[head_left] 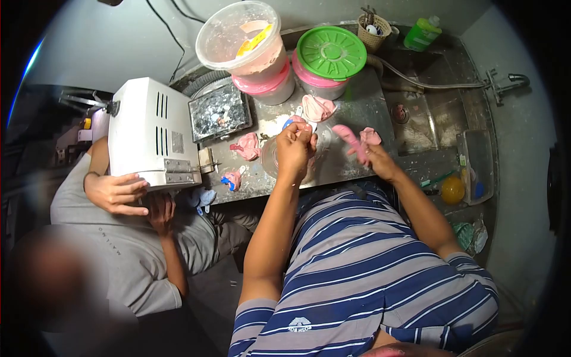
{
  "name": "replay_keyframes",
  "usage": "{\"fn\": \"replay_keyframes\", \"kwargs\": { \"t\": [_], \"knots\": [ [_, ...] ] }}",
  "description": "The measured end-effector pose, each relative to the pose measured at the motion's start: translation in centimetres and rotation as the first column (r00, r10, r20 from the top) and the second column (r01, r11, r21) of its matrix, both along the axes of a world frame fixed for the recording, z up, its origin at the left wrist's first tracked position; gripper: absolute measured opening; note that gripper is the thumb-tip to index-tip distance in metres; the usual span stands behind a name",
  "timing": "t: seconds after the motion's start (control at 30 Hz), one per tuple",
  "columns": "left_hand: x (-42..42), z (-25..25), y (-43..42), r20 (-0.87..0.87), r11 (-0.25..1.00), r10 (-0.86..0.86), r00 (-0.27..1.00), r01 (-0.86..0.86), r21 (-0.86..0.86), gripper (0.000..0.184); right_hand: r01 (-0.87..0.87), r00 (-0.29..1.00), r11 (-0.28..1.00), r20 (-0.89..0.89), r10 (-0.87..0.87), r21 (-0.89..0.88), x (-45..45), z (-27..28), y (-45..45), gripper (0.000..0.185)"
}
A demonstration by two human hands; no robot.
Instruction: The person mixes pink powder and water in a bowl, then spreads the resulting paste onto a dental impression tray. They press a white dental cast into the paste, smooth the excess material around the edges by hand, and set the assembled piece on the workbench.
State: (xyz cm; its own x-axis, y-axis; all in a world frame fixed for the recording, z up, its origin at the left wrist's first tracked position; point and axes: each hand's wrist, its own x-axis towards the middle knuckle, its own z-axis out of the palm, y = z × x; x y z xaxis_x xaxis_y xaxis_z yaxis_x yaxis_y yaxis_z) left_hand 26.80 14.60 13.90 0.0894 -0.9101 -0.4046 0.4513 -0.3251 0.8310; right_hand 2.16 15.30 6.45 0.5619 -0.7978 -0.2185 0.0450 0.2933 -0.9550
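The right hand (382, 165) curls round the lower end of a long pink piece (348, 138), apparently to keep its upper end free, above the counter (339, 170) near its front edge. The left hand (294, 153) bunches its fingers over a clear bowl (269, 158); any grip is unclear.

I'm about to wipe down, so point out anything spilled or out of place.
Whitish residue lies scattered on the metal counter near the left hand; it looks like a spill, though its substance is unclear. A wrinkled pink lump also sits loose on the metal, left of that patch.
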Motion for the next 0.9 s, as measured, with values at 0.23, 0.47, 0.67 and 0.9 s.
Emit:
{"fn": "replay_keyframes", "kwargs": {
  "t": [0.23,0.47,0.67,0.9],
  "knots": [
    [3.9,2.2,3.5,-0.123,0.969,-0.244,0.962,0.236,-0.077,0.01,-0.045,0.858,0.773,-0.421,-0.295,-0.633,0.6,10.9,-6.0,0.014],
    [3.5,3.4,5.4,-0.262,0.98,-0.194,0.945,0.174,-0.098,0.012,-0.293,0.905,0.466,-0.399,-0.146,-0.835,4.1,14.4,-7.1,0.022],
    [2.8,4.0,6.9,-0.414,0.988,-0.104,0.904,0.044,-0.151,0.013,-0.195,0.936,0.348,-0.28,-0.214,-0.917,6.0,13.0,-4.6,0.031],
    [4.3,4.5,8.9,-0.326,0.978,0.001,0.945,-0.069,-0.197,0.013,-0.086,0.921,0.507,-0.263,-0.288,-0.858,7.7,8.1,-1.0,0.035]
  ]
}}
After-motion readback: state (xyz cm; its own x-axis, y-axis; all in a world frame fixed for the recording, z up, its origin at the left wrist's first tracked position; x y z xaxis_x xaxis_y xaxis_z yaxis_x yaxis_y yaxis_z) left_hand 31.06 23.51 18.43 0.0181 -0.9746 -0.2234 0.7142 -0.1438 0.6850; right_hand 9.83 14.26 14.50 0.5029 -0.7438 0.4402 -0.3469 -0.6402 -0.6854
